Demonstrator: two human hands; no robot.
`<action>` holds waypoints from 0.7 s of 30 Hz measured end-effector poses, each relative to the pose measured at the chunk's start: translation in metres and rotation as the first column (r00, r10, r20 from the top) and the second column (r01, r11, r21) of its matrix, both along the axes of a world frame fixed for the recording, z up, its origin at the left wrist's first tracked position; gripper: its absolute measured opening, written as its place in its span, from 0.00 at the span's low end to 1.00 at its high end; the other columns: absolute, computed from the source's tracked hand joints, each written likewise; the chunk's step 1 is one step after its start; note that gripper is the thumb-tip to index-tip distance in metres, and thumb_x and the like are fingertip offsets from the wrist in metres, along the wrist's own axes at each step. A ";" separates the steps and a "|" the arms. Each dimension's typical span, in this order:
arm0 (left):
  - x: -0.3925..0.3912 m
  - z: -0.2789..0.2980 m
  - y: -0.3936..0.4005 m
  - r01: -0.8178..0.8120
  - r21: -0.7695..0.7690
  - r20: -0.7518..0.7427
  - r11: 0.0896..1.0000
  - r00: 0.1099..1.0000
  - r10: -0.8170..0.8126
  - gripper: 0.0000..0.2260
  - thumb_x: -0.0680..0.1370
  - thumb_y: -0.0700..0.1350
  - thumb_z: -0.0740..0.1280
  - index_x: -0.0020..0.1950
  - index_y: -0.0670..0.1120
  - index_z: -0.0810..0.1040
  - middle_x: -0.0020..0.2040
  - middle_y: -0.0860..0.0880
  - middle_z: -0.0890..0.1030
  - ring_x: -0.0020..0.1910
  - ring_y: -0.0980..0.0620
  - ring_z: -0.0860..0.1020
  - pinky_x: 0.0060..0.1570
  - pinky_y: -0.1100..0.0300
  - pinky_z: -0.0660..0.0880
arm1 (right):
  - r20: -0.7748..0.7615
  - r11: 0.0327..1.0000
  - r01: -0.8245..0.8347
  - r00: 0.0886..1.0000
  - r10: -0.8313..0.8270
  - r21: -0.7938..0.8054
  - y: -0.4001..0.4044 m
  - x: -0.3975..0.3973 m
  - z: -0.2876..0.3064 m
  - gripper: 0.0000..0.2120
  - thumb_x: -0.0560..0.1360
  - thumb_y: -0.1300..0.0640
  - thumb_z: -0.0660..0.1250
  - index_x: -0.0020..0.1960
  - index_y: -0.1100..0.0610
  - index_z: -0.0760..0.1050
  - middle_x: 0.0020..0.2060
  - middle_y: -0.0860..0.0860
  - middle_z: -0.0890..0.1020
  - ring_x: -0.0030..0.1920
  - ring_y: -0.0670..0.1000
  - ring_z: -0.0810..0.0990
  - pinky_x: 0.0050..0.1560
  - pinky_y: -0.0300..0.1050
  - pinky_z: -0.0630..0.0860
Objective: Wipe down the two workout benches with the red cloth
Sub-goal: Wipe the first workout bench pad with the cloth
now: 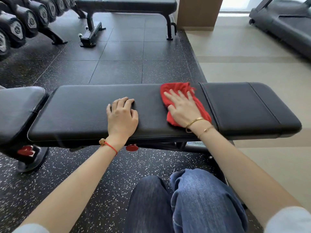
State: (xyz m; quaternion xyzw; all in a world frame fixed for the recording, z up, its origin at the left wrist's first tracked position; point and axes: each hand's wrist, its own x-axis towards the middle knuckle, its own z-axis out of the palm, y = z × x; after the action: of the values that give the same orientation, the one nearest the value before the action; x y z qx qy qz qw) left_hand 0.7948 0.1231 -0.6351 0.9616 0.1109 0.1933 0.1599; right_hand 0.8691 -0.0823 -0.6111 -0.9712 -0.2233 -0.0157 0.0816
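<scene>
Head view, looking down at a long black padded vinyl workout counter (87, 113) lying crosswise in the foreground; the right hand (182, 108) is pressing flat, fingers straight and spread wide, on a crumpled red cloth (175, 89), which is lying on the counter's main pad just left of the seam toward the right-hand end; the cloth is showing beyond the fingertips and under the wrist. The left hand (122, 115) is resting palm-down on the bare pad near its middle, fingers loosely bent and holding nothing, apart from the cloth. Two thin gold bracelets (196, 122) are sitting on the right wrist; a red string bracelet (109, 146) is circling the left. A second black flat padded counter (134, 4) is standing well apart at the top of the frame on the dark speckled rubber floor (121, 64); a row of black dumbbells (21, 21) is lining the upper left; a dark treadmill (286, 22) is occupying the upper right; the person's blue denim knees (193, 199) are showing below.
</scene>
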 end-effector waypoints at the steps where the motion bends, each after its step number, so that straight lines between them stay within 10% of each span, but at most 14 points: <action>1: 0.001 0.000 0.000 -0.003 -0.001 -0.004 1.000 1.000 0.003 0.18 0.78 0.44 0.61 0.69 0.47 0.75 0.70 0.47 0.74 0.71 0.46 0.67 0.74 0.45 0.57 | 0.001 0.996 -0.088 0.996 0.088 0.009 0.004 -0.013 0.000 0.27 0.80 0.51 0.54 0.78 0.46 0.55 0.78 0.47 0.56 0.78 0.53 0.53 0.77 0.54 0.41; 5: 0.003 0.002 0.006 0.031 -0.013 -0.006 0.999 1.000 -0.031 0.18 0.78 0.43 0.63 0.67 0.47 0.76 0.69 0.47 0.74 0.71 0.46 0.68 0.71 0.47 0.59 | -0.026 0.952 -0.304 0.952 0.305 0.038 -0.008 -0.035 0.001 0.28 0.79 0.51 0.55 0.78 0.44 0.54 0.78 0.44 0.57 0.78 0.50 0.51 0.77 0.52 0.40; 14: -0.021 0.004 0.097 -0.174 0.028 0.021 0.984 0.985 0.173 0.14 0.76 0.41 0.64 0.61 0.45 0.78 0.62 0.43 0.79 0.64 0.40 0.72 0.64 0.46 0.65 | -0.089 0.996 -0.092 0.992 0.093 0.015 0.069 0.033 0.004 0.25 0.82 0.49 0.49 0.78 0.44 0.52 0.79 0.45 0.53 0.79 0.53 0.48 0.77 0.56 0.38; 21: -0.024 0.001 0.121 -0.244 -0.040 0.083 0.969 0.966 0.246 0.13 0.75 0.40 0.65 0.59 0.45 0.79 0.60 0.45 0.80 0.63 0.41 0.72 0.65 0.48 0.64 | -0.046 0.891 -0.454 0.890 0.454 -0.010 0.144 -0.022 0.003 0.26 0.81 0.49 0.51 0.78 0.44 0.52 0.78 0.44 0.53 0.79 0.52 0.47 0.77 0.55 0.37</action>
State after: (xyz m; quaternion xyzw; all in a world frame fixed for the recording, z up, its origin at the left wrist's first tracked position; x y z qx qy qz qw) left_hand 0.7705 0.2437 -0.6338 0.9288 0.2246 0.2516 0.1535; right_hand 0.8472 0.0615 -0.6081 -0.8931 -0.4423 0.0268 0.0778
